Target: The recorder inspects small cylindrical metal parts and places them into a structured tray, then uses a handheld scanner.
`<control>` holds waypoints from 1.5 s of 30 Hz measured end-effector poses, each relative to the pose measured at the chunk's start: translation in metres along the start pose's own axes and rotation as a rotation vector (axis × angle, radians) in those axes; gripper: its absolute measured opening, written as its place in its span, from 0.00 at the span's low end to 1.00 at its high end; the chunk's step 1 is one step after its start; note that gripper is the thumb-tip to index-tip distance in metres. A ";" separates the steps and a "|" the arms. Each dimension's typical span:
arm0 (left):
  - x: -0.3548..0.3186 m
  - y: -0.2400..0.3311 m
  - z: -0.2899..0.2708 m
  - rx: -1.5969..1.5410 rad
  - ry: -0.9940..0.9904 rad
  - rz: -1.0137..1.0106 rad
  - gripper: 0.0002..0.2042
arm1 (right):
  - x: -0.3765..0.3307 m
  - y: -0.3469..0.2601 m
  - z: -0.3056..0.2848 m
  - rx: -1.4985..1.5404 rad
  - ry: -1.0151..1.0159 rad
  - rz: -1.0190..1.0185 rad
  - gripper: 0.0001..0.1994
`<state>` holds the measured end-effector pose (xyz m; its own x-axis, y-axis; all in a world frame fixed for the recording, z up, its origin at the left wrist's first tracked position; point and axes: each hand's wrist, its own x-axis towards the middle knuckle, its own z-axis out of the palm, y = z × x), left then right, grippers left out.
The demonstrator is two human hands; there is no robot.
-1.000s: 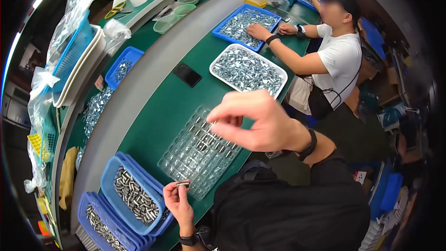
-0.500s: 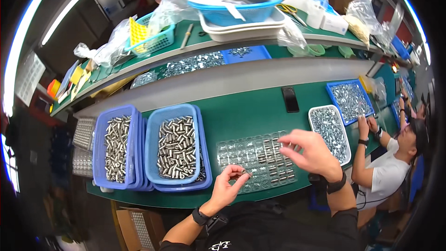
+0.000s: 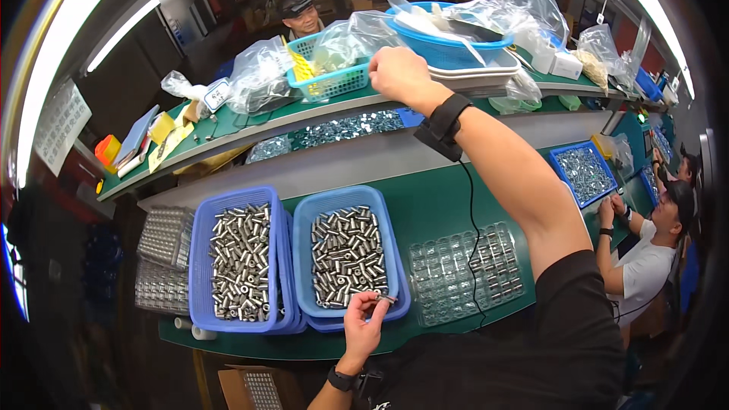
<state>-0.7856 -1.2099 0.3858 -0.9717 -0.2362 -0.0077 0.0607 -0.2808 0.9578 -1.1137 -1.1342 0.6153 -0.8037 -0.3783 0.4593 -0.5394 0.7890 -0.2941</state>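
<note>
**Left hand (image 3: 363, 330) pinches a small silver metal cylinder (image 3: 387, 299)**

The cylinder shows at the near right corner of a light-blue plastic basket (image 3: 302, 250) of similar pieces on the green-topped bench (image 3: 433, 201). A violet-blue plastic basket (image 3: 201, 258) stands left; a clear plastic compartment tray (image 3: 437, 273), partly filled, lies right. At the cluttered green shelf (image 3: 266, 116) behind, the right hand (image 3: 400, 76) curls; whether it holds anything cannot be told. Long white ceiling lights (image 3: 651, 15) glow above.
</note>
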 end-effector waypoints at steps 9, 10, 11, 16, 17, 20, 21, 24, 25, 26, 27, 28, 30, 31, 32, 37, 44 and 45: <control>0.013 -0.006 -0.044 0.032 -0.112 -0.109 0.08 | 0.017 0.021 0.028 -0.496 -0.156 -0.084 0.12; 0.015 -0.007 -0.045 0.035 -0.138 -0.113 0.08 | 0.015 0.021 0.031 -0.510 -0.159 -0.110 0.12; 0.018 -0.007 -0.047 0.040 -0.167 -0.119 0.09 | 0.015 0.020 0.035 -0.524 -0.162 -0.134 0.12; 0.030 -0.009 -0.049 0.024 -0.248 -0.172 0.10 | 0.018 0.028 0.040 -0.583 -0.043 -0.197 0.11; 0.030 -0.011 -0.050 0.018 -0.255 -0.175 0.10 | 0.019 0.025 0.039 -0.548 -0.013 -0.169 0.12; 0.031 -0.017 -0.056 0.004 -0.271 -0.191 0.10 | 0.019 0.019 0.034 -0.481 0.040 -0.106 0.12; 0.033 -0.018 -0.057 0.004 -0.268 -0.194 0.10 | 0.016 0.016 0.032 -0.420 0.106 -0.049 0.13; 0.035 -0.018 -0.057 0.006 -0.257 -0.205 0.09 | 0.014 0.016 0.034 -0.293 0.235 0.066 0.14; 0.037 -0.017 -0.058 0.004 -0.262 -0.198 0.10 | 0.019 0.020 0.037 -0.247 0.232 0.129 0.14; 0.038 -0.016 -0.058 0.002 -0.266 -0.191 0.10 | 0.023 0.020 0.040 -0.198 0.230 0.191 0.15; 0.038 -0.015 -0.058 0.000 -0.267 -0.182 0.10 | 0.025 0.020 0.041 -0.148 0.227 0.250 0.15; 0.038 -0.015 -0.058 0.003 -0.267 -0.183 0.10 | 0.024 0.021 0.039 -0.146 0.228 0.251 0.15; 0.038 -0.017 -0.060 0.011 -0.266 -0.179 0.10 | 0.026 0.014 0.035 -0.069 0.116 0.307 0.16; 0.037 -0.017 -0.061 0.015 -0.255 -0.176 0.10 | 0.029 0.009 0.037 -0.025 0.054 0.327 0.17; 0.036 -0.017 -0.061 0.016 -0.240 -0.174 0.10 | 0.028 0.010 0.037 -0.017 0.048 0.316 0.17; 0.032 -0.015 -0.057 0.010 -0.194 -0.187 0.10 | 0.020 0.009 0.031 0.310 0.013 0.293 0.16; 0.029 -0.019 -0.051 0.018 -0.237 -0.186 0.09 | 0.009 -0.004 0.039 0.282 -0.027 0.082 0.12; 0.028 -0.018 -0.051 0.016 -0.213 -0.179 0.08 | 0.011 -0.004 0.037 0.138 -0.035 0.027 0.11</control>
<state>-0.8025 -1.2587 0.3535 -0.9928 0.0170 -0.1182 -0.1181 -0.2849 0.9513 -1.1298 -1.1591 0.5907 -0.8253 -0.3767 0.4206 -0.5451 0.7257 -0.4197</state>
